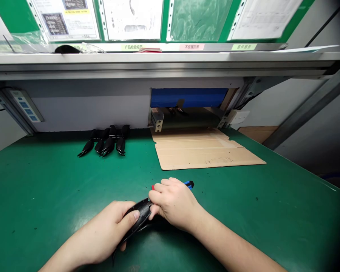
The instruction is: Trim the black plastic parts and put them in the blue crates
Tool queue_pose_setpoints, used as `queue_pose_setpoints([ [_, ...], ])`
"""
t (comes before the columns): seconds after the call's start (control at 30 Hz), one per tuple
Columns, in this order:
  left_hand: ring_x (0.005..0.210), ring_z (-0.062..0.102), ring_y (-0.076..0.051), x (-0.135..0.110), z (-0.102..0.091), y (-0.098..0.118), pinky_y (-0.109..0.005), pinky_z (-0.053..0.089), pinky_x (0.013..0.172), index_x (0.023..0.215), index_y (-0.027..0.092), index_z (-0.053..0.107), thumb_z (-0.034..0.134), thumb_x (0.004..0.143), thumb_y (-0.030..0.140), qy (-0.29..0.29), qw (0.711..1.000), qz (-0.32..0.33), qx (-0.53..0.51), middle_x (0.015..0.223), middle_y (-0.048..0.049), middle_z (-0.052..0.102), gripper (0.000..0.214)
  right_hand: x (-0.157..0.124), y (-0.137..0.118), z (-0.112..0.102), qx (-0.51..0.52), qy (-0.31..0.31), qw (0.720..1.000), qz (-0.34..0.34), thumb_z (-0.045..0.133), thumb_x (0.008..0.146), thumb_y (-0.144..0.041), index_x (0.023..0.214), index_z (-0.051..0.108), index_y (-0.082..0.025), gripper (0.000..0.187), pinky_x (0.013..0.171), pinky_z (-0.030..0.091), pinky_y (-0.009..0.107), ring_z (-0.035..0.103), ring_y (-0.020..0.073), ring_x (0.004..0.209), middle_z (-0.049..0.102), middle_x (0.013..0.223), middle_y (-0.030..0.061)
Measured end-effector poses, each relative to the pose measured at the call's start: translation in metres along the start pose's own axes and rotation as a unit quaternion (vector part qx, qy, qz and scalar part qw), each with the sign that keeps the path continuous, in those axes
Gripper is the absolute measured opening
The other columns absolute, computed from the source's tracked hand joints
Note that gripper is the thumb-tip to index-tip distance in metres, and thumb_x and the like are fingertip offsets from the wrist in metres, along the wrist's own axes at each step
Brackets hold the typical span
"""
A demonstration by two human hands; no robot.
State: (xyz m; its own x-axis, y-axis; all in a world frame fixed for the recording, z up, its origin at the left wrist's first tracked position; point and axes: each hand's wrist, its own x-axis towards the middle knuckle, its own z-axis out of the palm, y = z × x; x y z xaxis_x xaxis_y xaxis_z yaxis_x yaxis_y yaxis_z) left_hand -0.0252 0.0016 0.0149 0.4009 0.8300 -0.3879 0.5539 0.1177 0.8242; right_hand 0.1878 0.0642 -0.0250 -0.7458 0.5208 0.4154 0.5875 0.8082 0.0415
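Observation:
My left hand (117, 226) is closed around a long, curved black plastic part (141, 214), with the thumb pressed on its ribbed hollow face. The part is tilted, its upper end meeting my right hand (174, 204). That hand is curled, with thumb and index finger closed at the part's end; the exact grip is hidden. From behind its knuckles shows the blue and black end of a hand tool (189, 184), with a bit of red on the other side. Whether the tool is held or lies behind the hand, I cannot tell.
Several similar black plastic parts (109, 141) lie joined in a group at the back left of the green table (59, 189). A flat cardboard sheet (198, 151) lies before a conveyor opening (189, 117). A shelf (158, 58) spans above, and a power strip (27, 105) hangs left.

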Motion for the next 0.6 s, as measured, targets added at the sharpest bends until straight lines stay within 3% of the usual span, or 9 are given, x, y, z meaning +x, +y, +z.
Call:
queue_pose_setpoints([
  [0.3, 0.057, 0.051, -0.014, 0.000, 0.004, 0.001, -0.023, 0.039, 0.057, 0.092, 0.018, 0.060, 0.031, 0.093, 0.049, 0.016, 0.999, -0.006, 0.030, 0.066, 0.0010, 0.054, 0.042, -0.001, 0.001, 0.000, 0.024, -0.070, 0.997, 0.004, 0.036, 0.097, -0.060, 0.072, 0.053, -0.020, 0.050, 0.058, 0.021, 0.028, 0.045, 0.0156, 0.060, 0.057, 0.066, -0.0005],
  [0.4, 0.058, 0.050, -0.014, -0.001, 0.005, 0.002, -0.023, 0.037, 0.055, 0.091, 0.020, 0.060, 0.029, 0.094, 0.049, 0.009, 0.999, -0.005, 0.044, 0.068, 0.0015, 0.054, 0.043, -0.003, 0.004, -0.002, 0.106, -0.107, 0.989, -0.003, 0.036, 0.094, -0.065, 0.071, 0.052, -0.019, 0.053, 0.057, 0.025, 0.026, 0.047, 0.0143, 0.061, 0.056, 0.065, -0.0012],
  [0.5, 0.061, 0.050, -0.014, -0.002, 0.006, 0.004, -0.023, 0.034, 0.054, 0.085, 0.020, 0.059, 0.031, 0.093, 0.050, 0.019, 0.998, 0.011, 0.066, 0.071, 0.0017, 0.054, 0.042, -0.005, 0.009, -0.008, 0.265, -0.140, 0.954, -0.014, 0.033, 0.094, -0.065, 0.069, 0.050, -0.018, 0.056, 0.055, 0.029, 0.022, 0.047, 0.0113, 0.060, 0.053, 0.064, -0.0033],
  [0.6, 0.061, 0.050, -0.013, -0.001, 0.006, 0.003, -0.022, 0.034, 0.054, 0.085, 0.019, 0.058, 0.033, 0.093, 0.052, 0.022, 0.998, 0.007, 0.051, 0.071, 0.0014, 0.054, 0.042, -0.005, 0.017, -0.016, 0.406, -0.124, 0.906, 0.007, 0.027, 0.094, -0.067, 0.070, 0.048, -0.017, 0.059, 0.054, 0.032, 0.019, 0.044, 0.0104, 0.059, 0.047, 0.064, -0.0034],
])
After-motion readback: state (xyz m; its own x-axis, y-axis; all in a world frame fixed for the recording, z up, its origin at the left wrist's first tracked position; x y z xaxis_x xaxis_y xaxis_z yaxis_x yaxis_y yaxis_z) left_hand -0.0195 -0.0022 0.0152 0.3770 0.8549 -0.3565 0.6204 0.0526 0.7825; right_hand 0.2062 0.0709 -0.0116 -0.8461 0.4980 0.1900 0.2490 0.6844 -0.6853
